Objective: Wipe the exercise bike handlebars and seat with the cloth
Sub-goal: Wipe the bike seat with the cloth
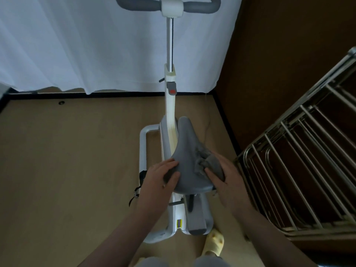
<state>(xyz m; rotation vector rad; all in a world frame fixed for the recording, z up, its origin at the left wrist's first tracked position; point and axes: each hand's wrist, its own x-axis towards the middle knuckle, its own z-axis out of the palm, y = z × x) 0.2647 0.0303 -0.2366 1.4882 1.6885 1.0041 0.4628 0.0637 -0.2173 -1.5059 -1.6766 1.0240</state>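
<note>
Seat of the white exercise bike, low centre in the head view.
Left hand grips the seat's left edge, fingers curled on it. Right hand holds the bunched grey cloth against the seat's right side. Handlebars stand at top, before the curtain.

White curtain; tan floor; metal drying rack, right; yellow slipper; dark wall.
</note>
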